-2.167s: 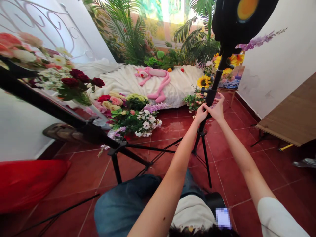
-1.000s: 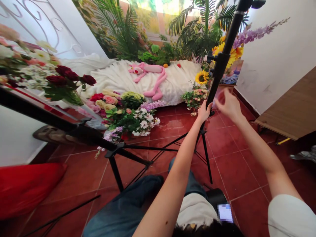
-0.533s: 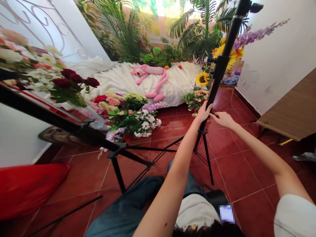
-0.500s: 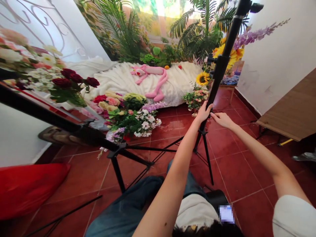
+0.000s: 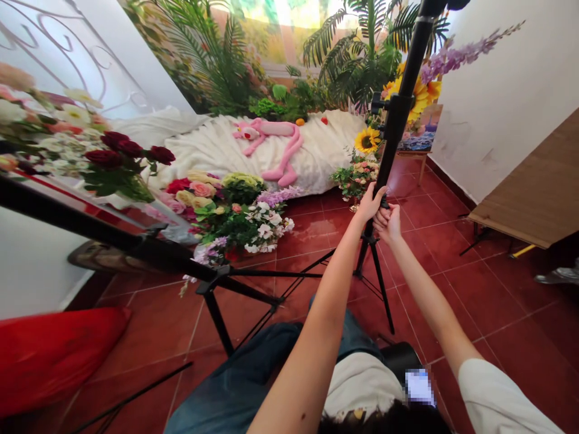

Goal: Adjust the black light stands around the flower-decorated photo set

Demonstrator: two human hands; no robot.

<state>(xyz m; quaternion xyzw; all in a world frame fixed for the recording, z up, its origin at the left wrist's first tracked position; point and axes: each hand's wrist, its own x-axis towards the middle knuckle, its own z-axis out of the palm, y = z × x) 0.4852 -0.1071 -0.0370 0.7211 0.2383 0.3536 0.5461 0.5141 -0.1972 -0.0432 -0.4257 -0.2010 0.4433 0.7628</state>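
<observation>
A black tripod light stand (image 5: 398, 114) rises in front of me, tilted a little to the right. My left hand (image 5: 369, 205) is closed around its pole, just above the collar where the legs spread. Close beside it, on the pole's right, my right hand (image 5: 388, 223) has its fingers curled at a small black tightening knob (image 5: 384, 203). The knob is partly covered by the fingers. Higher up, the pole carries a second clamp (image 5: 382, 102).
Another black tripod stand (image 5: 158, 250) slants across the left. Flower bunches (image 5: 239, 211) stand on red tiles before a white cloth (image 5: 199, 144) with a pink plush toy (image 5: 278, 141). A brown board (image 5: 534, 187) is at right, a red bag (image 5: 58, 349) at left.
My right hand has turned over, its fingers curling in at the knob, and the right forearm has swung inward. My left hand keeps its hold on the pole. The view has shifted slightly.
</observation>
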